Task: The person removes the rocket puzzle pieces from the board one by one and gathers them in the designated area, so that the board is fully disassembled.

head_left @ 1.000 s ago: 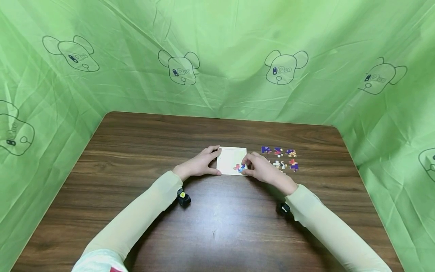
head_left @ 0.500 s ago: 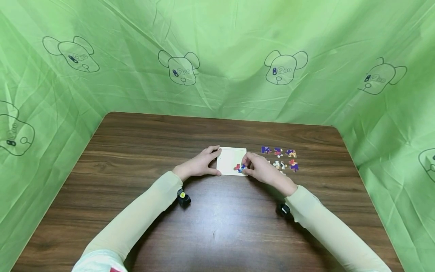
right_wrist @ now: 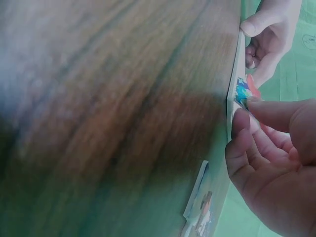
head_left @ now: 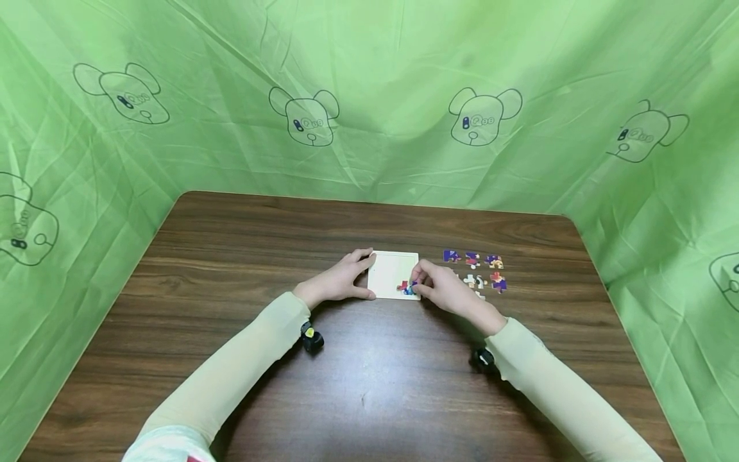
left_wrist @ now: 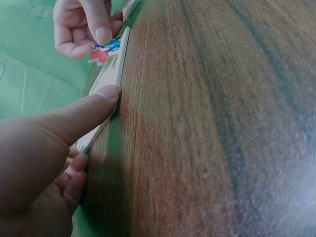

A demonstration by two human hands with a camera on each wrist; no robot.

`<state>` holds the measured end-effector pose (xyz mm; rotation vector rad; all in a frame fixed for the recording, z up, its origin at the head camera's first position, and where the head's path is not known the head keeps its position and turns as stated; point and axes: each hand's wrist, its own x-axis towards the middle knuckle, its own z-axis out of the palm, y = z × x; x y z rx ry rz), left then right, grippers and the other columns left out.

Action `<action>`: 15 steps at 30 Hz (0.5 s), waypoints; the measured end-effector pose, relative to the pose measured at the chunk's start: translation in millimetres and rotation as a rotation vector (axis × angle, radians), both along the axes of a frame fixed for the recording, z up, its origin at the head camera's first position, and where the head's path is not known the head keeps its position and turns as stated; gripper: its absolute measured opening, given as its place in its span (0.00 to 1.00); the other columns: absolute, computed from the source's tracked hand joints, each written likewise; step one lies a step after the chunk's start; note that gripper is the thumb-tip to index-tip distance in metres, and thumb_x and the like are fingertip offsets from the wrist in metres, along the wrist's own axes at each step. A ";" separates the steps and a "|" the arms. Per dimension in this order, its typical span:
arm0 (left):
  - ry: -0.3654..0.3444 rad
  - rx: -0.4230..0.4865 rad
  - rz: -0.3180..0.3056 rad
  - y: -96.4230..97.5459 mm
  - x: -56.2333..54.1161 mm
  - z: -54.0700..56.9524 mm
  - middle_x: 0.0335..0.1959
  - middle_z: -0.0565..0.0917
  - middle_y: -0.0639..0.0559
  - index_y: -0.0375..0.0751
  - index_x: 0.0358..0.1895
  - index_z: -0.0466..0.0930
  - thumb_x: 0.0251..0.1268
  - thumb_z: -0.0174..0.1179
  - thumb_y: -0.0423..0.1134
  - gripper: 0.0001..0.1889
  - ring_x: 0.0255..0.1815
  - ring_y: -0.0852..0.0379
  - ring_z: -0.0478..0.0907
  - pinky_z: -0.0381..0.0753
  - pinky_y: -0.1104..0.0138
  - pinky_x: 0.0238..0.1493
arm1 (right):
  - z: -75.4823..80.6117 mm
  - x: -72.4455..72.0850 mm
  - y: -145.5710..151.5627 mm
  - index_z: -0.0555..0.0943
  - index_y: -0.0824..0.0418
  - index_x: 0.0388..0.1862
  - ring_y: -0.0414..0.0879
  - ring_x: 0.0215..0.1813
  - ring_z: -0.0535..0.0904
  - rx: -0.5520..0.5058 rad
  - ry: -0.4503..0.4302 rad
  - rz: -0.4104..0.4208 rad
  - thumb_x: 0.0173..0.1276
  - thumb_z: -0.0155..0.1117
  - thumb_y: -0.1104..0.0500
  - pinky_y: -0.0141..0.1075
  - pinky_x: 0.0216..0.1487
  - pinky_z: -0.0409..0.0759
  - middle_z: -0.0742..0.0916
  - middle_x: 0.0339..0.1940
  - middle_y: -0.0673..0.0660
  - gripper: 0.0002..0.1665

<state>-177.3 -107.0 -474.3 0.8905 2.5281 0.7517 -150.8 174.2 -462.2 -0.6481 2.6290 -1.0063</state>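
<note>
A shallow white puzzle tray (head_left: 388, 269) lies on the table in the head view. My left hand (head_left: 343, 277) holds its left side, thumb at the near corner and forefinger at the far one. At the tray's lower right corner, my right hand (head_left: 444, 287) pinches a blue-and-purple puzzle piece (left_wrist: 112, 45) between thumb and fingers. A red puzzle piece (left_wrist: 98, 57) sits right beside it, overlapping it in the left wrist view. The fingertips cover part of the blue piece in the right wrist view.
Right of the tray lie several loose puzzle pieces (head_left: 452, 256) in rows, some partly hidden behind the right hand. The brown wooden table (head_left: 265, 231) ends at a green curtain (head_left: 392, 167) behind and at both sides.
The blue piece has turned and shifted slightly in the right fingers at the tray's lower right corner. The left hand and the tray stay in place.
</note>
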 end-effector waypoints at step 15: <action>0.009 0.005 0.001 -0.1 0.8 1.1 0.84 0.51 0.33 0.28 0.82 0.51 0.67 0.72 0.49 0.51 0.83 0.35 0.49 0.55 0.50 0.80 | 5.6 8.7 16.4 0.81 0.61 0.44 0.45 0.32 0.82 -0.134 -0.065 -0.026 0.72 0.67 0.67 0.35 0.33 0.82 0.85 0.35 0.54 0.06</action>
